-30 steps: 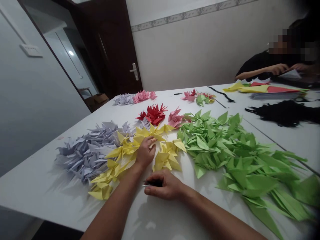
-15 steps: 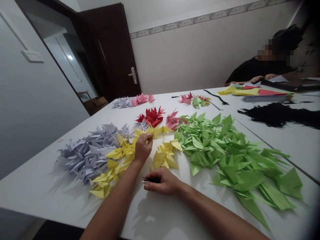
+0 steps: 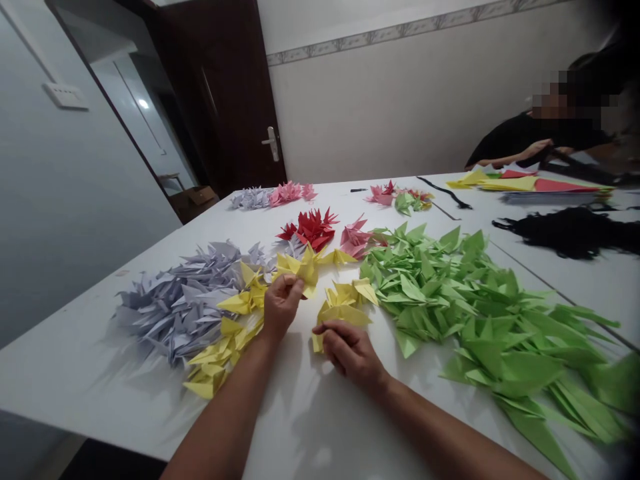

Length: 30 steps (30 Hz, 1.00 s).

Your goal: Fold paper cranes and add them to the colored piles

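Note:
My left hand [image 3: 283, 305] is pinching a yellow paper crane [image 3: 300, 270] at the top of the yellow origami heap [image 3: 235, 333]. My right hand [image 3: 351, 352] lies curled over the lower edge of a smaller yellow crane cluster [image 3: 340, 308], and its fingers touch the paper. The small dark tool with a metal tip that showed earlier is not visible and may be hidden in that hand. Lilac paper cranes [image 3: 180, 307] spread left of my hands, and a large heap of green ones [image 3: 465, 313] lies to the right.
Red [image 3: 310, 230] and pink [image 3: 355, 240] crane heaps lie beyond my hands on the white table [image 3: 100, 373]. A person [image 3: 535, 133] in a dark top sits at the far right beside coloured paper sheets [image 3: 535, 183] and black fringe strands [image 3: 570, 231].
My right hand has moved up from the bare table onto the smaller yellow cluster, and the tool no longer shows. My left hand has closed more tightly on a yellow crane.

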### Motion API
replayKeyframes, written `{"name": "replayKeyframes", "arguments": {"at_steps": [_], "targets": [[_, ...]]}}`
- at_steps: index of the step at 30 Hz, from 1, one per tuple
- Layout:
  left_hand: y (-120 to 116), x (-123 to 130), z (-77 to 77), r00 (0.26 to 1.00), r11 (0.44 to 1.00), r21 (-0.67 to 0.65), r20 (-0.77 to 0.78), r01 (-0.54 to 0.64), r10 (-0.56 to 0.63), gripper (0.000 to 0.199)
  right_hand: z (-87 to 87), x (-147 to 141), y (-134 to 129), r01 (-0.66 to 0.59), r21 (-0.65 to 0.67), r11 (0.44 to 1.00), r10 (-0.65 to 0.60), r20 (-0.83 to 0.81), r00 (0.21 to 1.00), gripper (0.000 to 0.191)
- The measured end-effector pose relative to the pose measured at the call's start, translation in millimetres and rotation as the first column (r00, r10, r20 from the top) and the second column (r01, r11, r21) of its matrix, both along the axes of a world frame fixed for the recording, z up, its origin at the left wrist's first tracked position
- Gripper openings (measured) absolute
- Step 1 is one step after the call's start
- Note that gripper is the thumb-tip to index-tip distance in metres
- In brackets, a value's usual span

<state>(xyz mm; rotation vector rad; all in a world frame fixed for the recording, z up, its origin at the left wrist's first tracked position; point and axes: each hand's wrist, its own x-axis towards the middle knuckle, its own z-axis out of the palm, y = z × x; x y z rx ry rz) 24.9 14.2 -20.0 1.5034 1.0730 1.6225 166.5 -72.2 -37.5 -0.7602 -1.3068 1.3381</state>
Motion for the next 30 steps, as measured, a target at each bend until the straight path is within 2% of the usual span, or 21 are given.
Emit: {"name": "replayKeyframes", "arguments": {"at_steps": [3, 8, 12, 18, 25, 30], "targets": [[0, 2, -0.6, 0.996, 0.996, 0.077, -0.079, 0.049, -0.043, 0.021, 2.3, 0, 2, 0.101, -0.057, 0.993, -0.104, -0.059, 0.993, 0.049], [-8, 5, 1.7, 0.965, 0.979, 0.14, -0.24, 0.145, -0.108, 0.015, 2.6, 1, 7, 0.2, -0.099, 0.975, -0.201, -0.002, 0.98, 0.05], [-15, 9, 5.5, 0.926, 0.954, 0.222, -0.362, 0.2, -0.11, 0.012, 5.4, 2, 10, 0.204, -0.152, 0.967, -0.207, 0.0, 0.978, 0.049], [-21, 13, 12.5, 0.866, 0.887, 0.379, -0.499, 0.264, -0.045, 0.01, 9.0, 4, 12, 0.153, -0.258, 0.954, -0.174, -0.061, 0.983, 0.053], [-22, 13, 16.4, 0.847, 0.877, 0.368, -0.525, 0.308, -0.077, 0.009, 9.4, 5, 13, 0.129, -0.276, 0.952, -0.165, -0.111, 0.98, 0.05], [-25, 12, 17.6, 0.874, 0.906, 0.298, -0.467, 0.302, -0.138, 0.006, 7.9, 4, 13, 0.102, -0.31, 0.945, -0.15, -0.133, 0.98, 0.051]]}}
